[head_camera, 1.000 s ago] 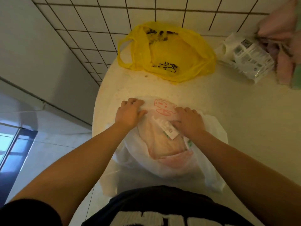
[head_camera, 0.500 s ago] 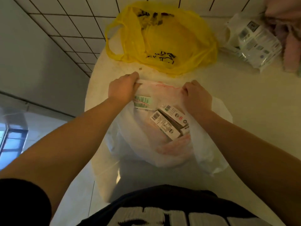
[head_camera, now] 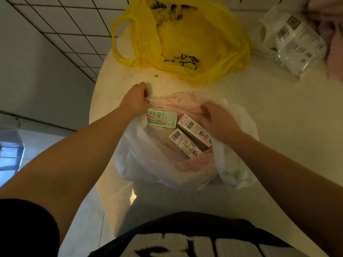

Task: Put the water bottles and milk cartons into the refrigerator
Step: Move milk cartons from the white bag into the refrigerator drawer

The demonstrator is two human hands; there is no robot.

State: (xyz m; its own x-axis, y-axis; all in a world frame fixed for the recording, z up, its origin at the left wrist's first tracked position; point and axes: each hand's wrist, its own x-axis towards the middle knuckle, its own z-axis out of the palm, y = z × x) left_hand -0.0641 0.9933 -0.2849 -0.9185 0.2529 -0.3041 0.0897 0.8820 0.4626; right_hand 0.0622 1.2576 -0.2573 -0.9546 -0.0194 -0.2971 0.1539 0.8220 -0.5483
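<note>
A white plastic bag with a red drawing lies open on the round table in front of me. Inside it show a green-and-white milk carton with a striped straw and two white cartons with barcodes, lying side by side. My left hand pinches the bag's far rim on the left. My right hand pinches the rim on the right, just above the white cartons. No water bottle is in sight.
A crumpled yellow plastic bag lies beyond the white one. A white printed packet and pink cloth sit at the table's far right. The table edge curves on my left, with tiled floor beyond it.
Both hands went from lying on the closed bag to gripping its rim and pulling it apart. The cartons inside came into sight.
</note>
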